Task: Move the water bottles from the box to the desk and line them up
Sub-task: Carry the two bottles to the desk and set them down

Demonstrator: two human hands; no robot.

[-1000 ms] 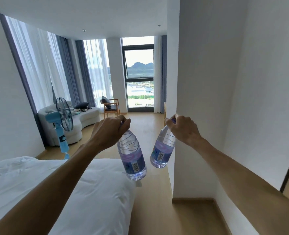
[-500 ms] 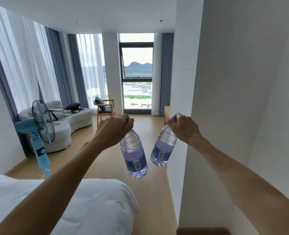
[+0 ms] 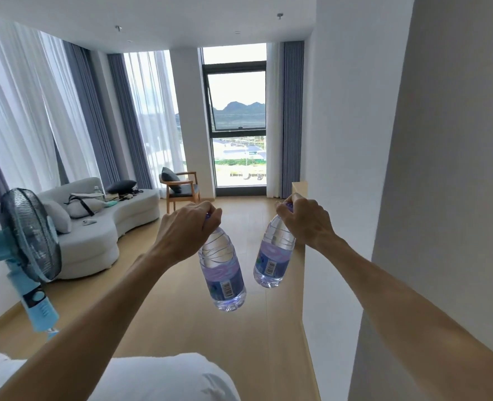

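Head view, left to right. One blue standing fan (image 3: 28, 244) at the far left, near one curved white sofa (image 3: 94, 230) carrying two dark-and-light cushions, a bag and small clutter. One wooden armchair (image 3: 181, 188) with a grey cushion stands beyond the sofa's end, by the tall window (image 3: 238, 125). One white bed (image 3: 164, 377) corner at bottom edge, under the left forearm. Water bottles counted: two, both in the air over the wooden floor (image 3: 181, 328), none set down. Left hand (image 3: 185, 227): grip closed round the cap and neck of the left bottle (image 3: 222, 273), which hangs tilted, base toward the camera, barcode facing. Right hand (image 3: 304, 219): grip closed the same way on the right bottle (image 3: 274, 256), tilted base-left. Bottles near each other, apart, not touching. White wall (image 3: 355, 169) fills the right side; a light wooden edge shows just behind the right hand.
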